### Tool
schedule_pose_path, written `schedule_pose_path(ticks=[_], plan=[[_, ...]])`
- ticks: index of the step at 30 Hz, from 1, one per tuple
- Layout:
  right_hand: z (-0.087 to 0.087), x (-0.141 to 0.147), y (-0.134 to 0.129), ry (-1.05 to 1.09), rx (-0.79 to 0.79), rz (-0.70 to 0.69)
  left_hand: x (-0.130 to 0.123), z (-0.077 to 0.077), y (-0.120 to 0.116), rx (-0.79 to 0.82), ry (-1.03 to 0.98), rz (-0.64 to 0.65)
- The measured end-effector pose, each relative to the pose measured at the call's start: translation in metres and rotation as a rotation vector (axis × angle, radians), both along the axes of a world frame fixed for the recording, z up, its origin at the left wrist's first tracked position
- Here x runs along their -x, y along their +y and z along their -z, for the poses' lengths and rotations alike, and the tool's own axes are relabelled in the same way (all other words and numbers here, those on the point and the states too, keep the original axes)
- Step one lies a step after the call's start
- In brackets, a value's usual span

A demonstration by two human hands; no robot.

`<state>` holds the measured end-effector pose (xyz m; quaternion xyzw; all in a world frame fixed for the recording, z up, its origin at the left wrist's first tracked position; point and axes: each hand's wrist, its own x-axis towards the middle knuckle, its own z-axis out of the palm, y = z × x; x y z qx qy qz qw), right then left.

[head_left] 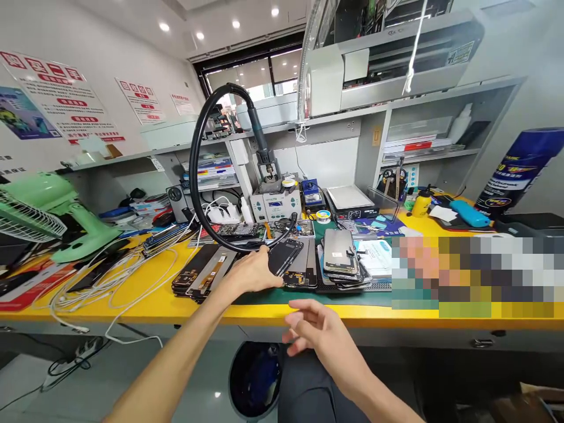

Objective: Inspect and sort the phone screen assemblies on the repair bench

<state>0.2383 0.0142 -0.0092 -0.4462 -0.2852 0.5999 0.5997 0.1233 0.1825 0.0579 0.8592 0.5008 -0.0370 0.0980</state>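
My left hand (pixel 253 271) reaches over the bench onto a dark phone part (pixel 285 257), with its thumb at the near edge and its other fingers partly hidden behind. Stacked phone screens (pixel 194 267) lie to the left of that hand, and another screen part (pixel 302 277) lies to its right. My right hand (pixel 311 329) hovers in front of the table edge, palm turned inward, fingers curved and apart, holding nothing. Beyond it a pile of phone screens (pixel 340 252) rests on the mat.
A black hose (pixel 196 170) arches over the bench from the hot-air station (pixel 277 205). White cables (pixel 88 288) and a green fan (pixel 83 217) are at left. A bin (pixel 254 379) stands below; a spray can (pixel 513 170) is at right.
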Motion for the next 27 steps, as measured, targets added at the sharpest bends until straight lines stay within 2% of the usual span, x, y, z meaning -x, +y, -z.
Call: schedule_pose_path(ticks=[4,11,22,27], plan=[[-0.008,0.004,0.014,0.106,0.042,0.046,-0.006,-0.005,-0.002,0.001,0.049,0.012],[-0.005,0.017,0.03,0.245,0.093,0.075,-0.013,-0.011,0.0,0.042,0.122,0.006],[0.0,0.037,0.049,0.428,0.021,0.136,-0.02,-0.019,-0.001,0.054,0.153,0.005],[-0.001,0.04,0.047,0.535,-0.032,0.197,-0.016,-0.022,0.004,0.202,0.05,-0.046]])
